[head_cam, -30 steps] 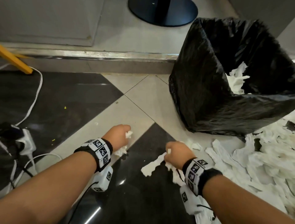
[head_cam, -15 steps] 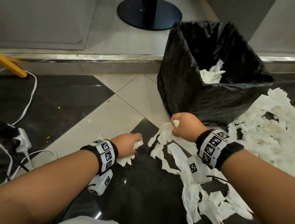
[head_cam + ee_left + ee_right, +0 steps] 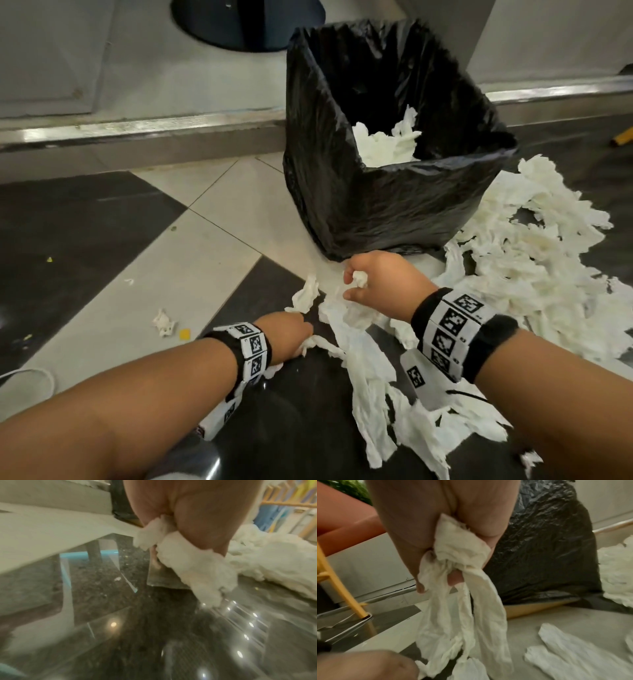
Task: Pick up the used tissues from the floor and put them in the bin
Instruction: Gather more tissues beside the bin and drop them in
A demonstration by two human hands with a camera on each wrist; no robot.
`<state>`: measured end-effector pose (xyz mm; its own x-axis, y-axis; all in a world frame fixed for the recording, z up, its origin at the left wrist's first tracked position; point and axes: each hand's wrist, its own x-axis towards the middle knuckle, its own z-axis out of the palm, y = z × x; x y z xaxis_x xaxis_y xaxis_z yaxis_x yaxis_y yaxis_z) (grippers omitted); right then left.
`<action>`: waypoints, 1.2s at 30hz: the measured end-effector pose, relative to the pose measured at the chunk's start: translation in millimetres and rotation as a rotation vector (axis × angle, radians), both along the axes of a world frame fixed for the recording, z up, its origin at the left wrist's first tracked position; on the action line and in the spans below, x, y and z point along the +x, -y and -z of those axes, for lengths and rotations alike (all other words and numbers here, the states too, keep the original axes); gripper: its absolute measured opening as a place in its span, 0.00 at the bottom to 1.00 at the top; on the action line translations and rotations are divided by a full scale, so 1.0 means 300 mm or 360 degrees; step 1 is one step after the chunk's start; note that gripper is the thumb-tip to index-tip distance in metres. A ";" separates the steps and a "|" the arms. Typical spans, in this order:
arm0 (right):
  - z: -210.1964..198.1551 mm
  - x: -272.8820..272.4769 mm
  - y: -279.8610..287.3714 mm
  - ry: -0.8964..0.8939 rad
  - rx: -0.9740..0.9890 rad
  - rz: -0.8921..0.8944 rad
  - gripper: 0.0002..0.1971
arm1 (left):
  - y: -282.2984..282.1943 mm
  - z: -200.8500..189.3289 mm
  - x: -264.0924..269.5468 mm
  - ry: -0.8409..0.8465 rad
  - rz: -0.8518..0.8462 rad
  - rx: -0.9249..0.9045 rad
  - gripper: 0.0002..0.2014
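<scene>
A bin lined with a black bag (image 3: 383, 212) stands on the floor with white tissues inside (image 3: 387, 147). My right hand (image 3: 373, 277) grips a bunch of long white tissue strips (image 3: 458, 601) just in front of the bin's near corner; the strips trail down to the dark tile (image 3: 370, 373). My left hand (image 3: 291, 334) is lower and to the left, clutching a wad of tissue (image 3: 192, 563) close above the glossy floor. A big heap of torn tissues (image 3: 520, 281) covers the floor right of the bin.
A small tissue scrap (image 3: 164, 323) and a yellow bit (image 3: 185, 334) lie on the pale tile at left. A metal step edge (image 3: 137, 130) runs behind the bin, with a round black base (image 3: 246, 27) above it. A white cable (image 3: 30, 375) curls at far left.
Both hands have come closer together, the left moving right toward the strips. The right hand stays in front of the bin with its tissue strips. The camera has shifted right.
</scene>
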<state>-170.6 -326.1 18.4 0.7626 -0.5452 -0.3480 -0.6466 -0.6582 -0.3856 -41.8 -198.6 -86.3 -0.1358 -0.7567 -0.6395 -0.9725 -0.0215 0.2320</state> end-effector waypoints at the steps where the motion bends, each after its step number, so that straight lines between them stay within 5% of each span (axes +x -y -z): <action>1: -0.015 0.001 0.006 -0.0031 -0.0038 -0.0092 0.08 | 0.001 -0.005 0.015 -0.0011 -0.0039 -0.0047 0.12; 4: -0.109 0.037 0.024 -0.0034 -0.0204 -0.0410 0.03 | -0.008 -0.059 0.087 -0.0069 -0.0322 -0.0246 0.10; 7: -0.290 0.098 0.032 0.0147 -0.0252 -0.0545 0.16 | -0.038 -0.149 0.166 -0.0187 -0.0665 -0.0494 0.10; 12: -0.625 0.128 0.103 0.1066 -0.0447 -0.0249 0.14 | -0.053 -0.396 0.234 -0.0296 -0.1173 -0.1083 0.05; 16: -0.720 0.121 0.234 0.1601 -0.0627 0.0122 0.10 | -0.033 -0.616 0.236 -0.0447 -0.1441 -0.1486 0.04; 19: -0.667 0.157 0.335 0.1522 -0.0399 0.0220 0.10 | -0.017 -0.762 0.212 -0.0557 -0.1504 -0.1708 0.07; 23: -0.502 0.127 0.416 0.0452 -0.0263 -0.0002 0.32 | 0.012 -0.917 0.178 -0.0602 -0.1501 -0.1868 0.12; 26: -0.476 0.066 0.457 0.0652 -0.0235 0.0087 0.33 | 0.078 -1.011 0.148 -0.0618 -0.1466 -0.1934 0.14; 31: -0.570 -0.049 0.545 0.1286 -0.0147 0.0501 0.22 | 0.386 -1.116 0.070 -0.0472 -0.1141 -0.2020 0.11; 33: -0.606 -0.098 0.573 0.1415 -0.0129 0.0569 0.19 | 0.556 -1.097 0.053 -0.0283 -0.1025 -0.1862 0.04; 36: -0.633 -0.161 0.607 0.1470 -0.0198 0.0587 0.15 | 0.769 -0.998 0.019 0.0118 -0.0819 -0.1452 0.16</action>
